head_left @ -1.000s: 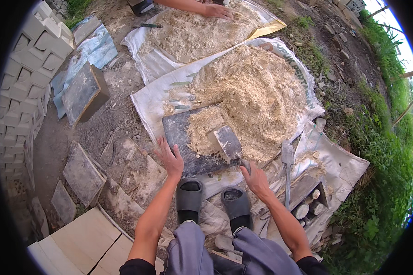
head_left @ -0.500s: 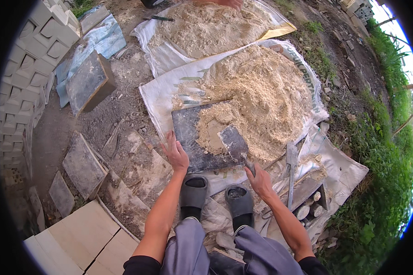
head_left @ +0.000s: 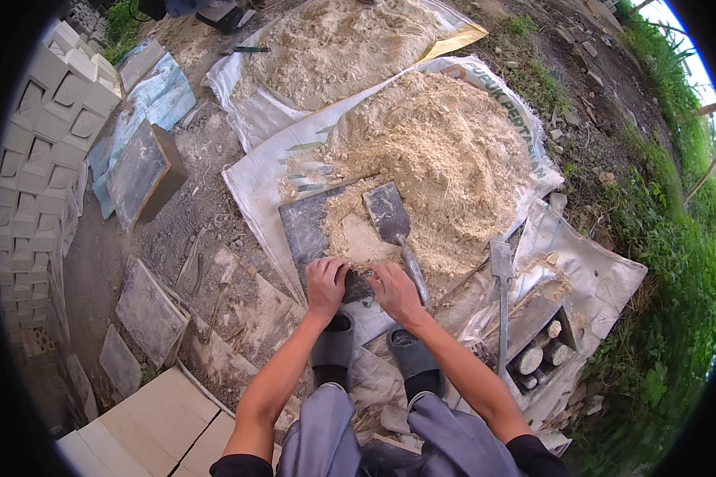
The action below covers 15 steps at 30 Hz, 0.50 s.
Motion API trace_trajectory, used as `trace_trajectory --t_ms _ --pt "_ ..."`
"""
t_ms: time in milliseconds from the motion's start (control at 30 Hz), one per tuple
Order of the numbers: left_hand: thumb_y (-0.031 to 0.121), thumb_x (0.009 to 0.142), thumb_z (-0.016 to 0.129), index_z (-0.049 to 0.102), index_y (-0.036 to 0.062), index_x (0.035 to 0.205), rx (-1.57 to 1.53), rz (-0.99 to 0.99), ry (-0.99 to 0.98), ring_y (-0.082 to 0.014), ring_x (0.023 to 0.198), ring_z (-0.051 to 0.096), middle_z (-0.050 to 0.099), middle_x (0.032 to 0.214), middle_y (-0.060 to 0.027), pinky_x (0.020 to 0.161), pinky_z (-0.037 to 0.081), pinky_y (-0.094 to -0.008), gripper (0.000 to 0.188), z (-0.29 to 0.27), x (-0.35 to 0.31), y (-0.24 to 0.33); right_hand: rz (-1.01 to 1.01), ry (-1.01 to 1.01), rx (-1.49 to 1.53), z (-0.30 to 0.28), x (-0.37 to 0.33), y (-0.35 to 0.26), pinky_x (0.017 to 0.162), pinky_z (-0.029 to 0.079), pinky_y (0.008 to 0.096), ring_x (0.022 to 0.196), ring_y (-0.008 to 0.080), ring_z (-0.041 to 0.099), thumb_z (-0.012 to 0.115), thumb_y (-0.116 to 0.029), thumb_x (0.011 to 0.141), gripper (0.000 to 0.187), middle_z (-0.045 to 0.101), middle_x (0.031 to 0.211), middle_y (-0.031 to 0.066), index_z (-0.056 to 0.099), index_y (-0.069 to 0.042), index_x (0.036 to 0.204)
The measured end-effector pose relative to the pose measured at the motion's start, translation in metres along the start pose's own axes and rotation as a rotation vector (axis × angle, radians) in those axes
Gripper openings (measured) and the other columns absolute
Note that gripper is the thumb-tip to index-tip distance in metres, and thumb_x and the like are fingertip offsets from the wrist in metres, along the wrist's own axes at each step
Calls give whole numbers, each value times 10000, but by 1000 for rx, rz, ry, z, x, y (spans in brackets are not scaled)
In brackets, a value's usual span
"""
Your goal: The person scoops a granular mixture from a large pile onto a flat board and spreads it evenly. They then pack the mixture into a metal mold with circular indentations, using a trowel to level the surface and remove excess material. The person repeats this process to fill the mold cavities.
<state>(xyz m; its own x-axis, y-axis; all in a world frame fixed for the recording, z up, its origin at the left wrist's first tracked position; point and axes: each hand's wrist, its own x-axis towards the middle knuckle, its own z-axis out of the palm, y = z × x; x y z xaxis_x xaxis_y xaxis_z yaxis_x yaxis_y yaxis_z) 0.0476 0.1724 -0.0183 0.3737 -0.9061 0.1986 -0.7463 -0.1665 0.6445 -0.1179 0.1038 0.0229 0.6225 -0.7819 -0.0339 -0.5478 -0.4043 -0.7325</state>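
Observation:
A dark flat board point(head_left: 301, 226) lies at the front of the pale sandy heap point(head_left: 453, 159), with a smoothed patch of powder point(head_left: 363, 241) on it. My left hand point(head_left: 326, 286) is at the patch's near edge, fingers curled down and closed. Close beside it, my right hand point(head_left: 396, 294) bends its fingers to the same edge, also closed. What the fingertips grip, if anything, is hidden under them. A trowel point(head_left: 390, 215) with a broad dark blade rests by the patch, its handle just right of my right hand, not held.
A white sack point(head_left: 254, 179) lies under the heap; another sandy heap point(head_left: 326, 52) is beyond. Pale blocks point(head_left: 48, 143) are stacked at left. A long metal tool point(head_left: 502, 294) and a box of round pieces point(head_left: 542, 350) lie at right. A shod foot point(head_left: 223, 16) shows at top.
The trowel has left my right hand and lies further up by the powder. My left hand moved from the board's left side to the near edge; my right hand joined it there.

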Motion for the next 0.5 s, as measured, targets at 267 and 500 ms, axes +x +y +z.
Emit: trace_trajectory --t_ms 267,500 --pt "118 883 680 698 -6 987 -743 -556 -130 -84 790 628 710 870 -44 715 497 -235 163 25 10 42 38 275 178 13 4 15 746 486 411 874 327 588 629 -101 870 162 587 903 139 629 -31 1016" --pt "218 831 704 663 53 1083 99 119 23 -272 1088 567 642 1088 -69 930 429 -414 304 -6 14 37 -89 315 -298 -24 6 21 771 431 378 907 271 554 688 -186 833 197 593 956 93 654 -83 997"
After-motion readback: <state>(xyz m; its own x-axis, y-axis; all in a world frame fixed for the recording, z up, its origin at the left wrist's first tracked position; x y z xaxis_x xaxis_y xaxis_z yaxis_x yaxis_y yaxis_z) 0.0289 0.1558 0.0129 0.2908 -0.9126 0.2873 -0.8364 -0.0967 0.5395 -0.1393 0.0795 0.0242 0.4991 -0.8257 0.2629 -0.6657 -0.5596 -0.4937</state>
